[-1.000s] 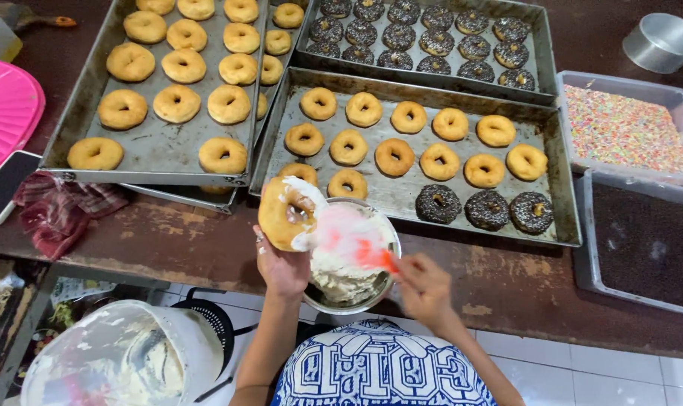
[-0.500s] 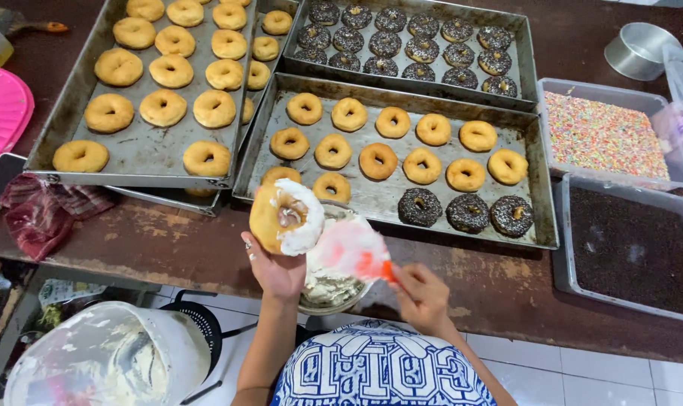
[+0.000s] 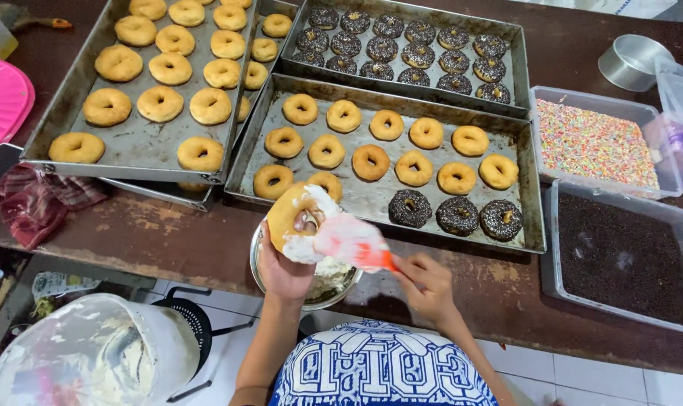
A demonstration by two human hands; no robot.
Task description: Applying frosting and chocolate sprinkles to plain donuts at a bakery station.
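Low in the frame's centre, the doughnut (image 3: 295,218) is cupped in the left hand (image 3: 285,272); the spatula (image 3: 350,242) is pinched by the right hand (image 3: 426,286). Cream could be dripped beyond the bowl (image 3: 334,280) if overloaded.

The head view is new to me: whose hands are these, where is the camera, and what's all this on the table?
There is no machine here. The one view comes from a camera worn on a person's head, looking down at their own two bare hands. The left hand holds up a plain doughnut. The right hand holds a spatula against it, spreading white icing. Under them sits a metal bowl. On the brown table lie metal trays: a near tray of plain rings plus three chocolate-coated ones, a left tray of plain ones, a far tray of dark ones. On the right are a tub of coloured sprinkles and a tub of dark sprinkles.
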